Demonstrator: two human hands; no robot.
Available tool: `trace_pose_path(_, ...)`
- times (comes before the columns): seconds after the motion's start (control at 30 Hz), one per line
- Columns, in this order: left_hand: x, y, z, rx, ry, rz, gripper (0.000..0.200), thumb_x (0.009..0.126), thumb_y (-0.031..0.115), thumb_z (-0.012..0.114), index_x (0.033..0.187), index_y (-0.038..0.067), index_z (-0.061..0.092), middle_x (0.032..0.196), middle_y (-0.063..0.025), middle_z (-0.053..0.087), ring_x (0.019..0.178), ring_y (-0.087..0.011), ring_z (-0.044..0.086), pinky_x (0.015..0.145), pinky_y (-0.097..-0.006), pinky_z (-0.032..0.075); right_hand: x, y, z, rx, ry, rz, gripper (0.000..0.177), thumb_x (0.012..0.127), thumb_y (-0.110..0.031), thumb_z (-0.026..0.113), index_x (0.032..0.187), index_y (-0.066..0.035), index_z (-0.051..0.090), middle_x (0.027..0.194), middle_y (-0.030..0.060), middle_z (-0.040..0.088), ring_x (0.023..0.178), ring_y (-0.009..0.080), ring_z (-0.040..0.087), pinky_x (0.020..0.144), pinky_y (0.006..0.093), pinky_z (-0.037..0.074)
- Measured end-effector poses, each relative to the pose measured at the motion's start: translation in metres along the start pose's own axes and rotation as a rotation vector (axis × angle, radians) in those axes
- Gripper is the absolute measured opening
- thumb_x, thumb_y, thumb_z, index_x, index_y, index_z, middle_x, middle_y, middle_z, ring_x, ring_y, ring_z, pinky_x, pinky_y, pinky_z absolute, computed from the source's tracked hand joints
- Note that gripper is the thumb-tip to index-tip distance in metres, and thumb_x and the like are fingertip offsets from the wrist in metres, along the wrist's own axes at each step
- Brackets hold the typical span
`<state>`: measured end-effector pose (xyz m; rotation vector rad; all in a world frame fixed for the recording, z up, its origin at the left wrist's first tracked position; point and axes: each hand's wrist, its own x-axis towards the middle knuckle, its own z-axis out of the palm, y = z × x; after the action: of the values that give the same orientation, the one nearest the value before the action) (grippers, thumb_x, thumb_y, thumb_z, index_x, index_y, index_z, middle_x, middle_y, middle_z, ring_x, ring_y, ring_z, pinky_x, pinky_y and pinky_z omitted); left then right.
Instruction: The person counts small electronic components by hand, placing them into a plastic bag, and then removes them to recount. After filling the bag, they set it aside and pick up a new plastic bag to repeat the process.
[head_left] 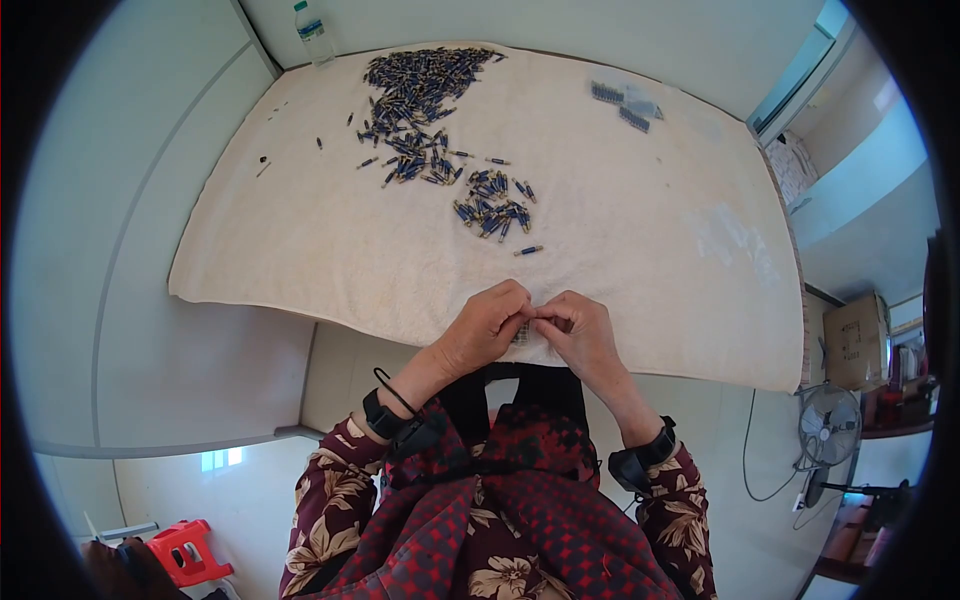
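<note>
My left hand (488, 325) and my right hand (577, 328) meet at the near edge of the cloth-covered table, fingertips pinched together. Whatever lies between the fingertips is too small and covered to make out. Just below them, partly hidden by my fingers, is a small greyish piece with a grid pattern (521, 334). A single small blue cylinder with brass-coloured ends (528, 251) lies a short way beyond my hands. Behind it is a loose cluster of the same cylinders (493, 212), which leads back to a large heap (425, 80).
A pale cloth (350, 240) covers the table. Dark gridded strips (607, 93) and a clear plastic bag (643, 103) lie at the back right. A water bottle (313, 36) stands at the back left. On the right are a fan (829, 425) and a cardboard box (856, 340); a red stool (182, 553) is lower left.
</note>
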<state>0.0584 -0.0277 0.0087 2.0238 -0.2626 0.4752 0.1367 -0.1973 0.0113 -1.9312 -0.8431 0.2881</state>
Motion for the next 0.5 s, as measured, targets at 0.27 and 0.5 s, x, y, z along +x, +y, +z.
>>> trace_pose_path(0.27,0.0,-0.001,0.0,-0.012,-0.004,-0.004,0.016,0.079,-0.008,0.062,0.089,0.003,0.06,0.089,-0.0092,0.06,0.076,-0.0227,0.061,0.065,-0.0287,0.048,0.003,-0.012,-0.003,-0.169,-0.051,0.012,0.012,0.076,-0.008,0.072,0.088,-0.005,0.07,0.074,0.0062,0.059,0.061,0.0175,0.056,0.056,0.0307,0.044)
trace_pose_path(0.5,-0.013,0.009,-0.004,-0.004,0.11,0.011,0.017,0.08,-0.008,0.062,0.093,0.003,0.062,0.09,-0.0101,0.061,0.076,-0.0233,0.061,0.065,-0.0286,0.048,0.006,-0.009,-0.005,-0.259,-0.084,0.016,0.011,0.079,-0.015,0.07,0.084,-0.006,0.068,0.078,0.0094,0.06,0.071,0.0267,0.061,0.062,0.0377,0.047)
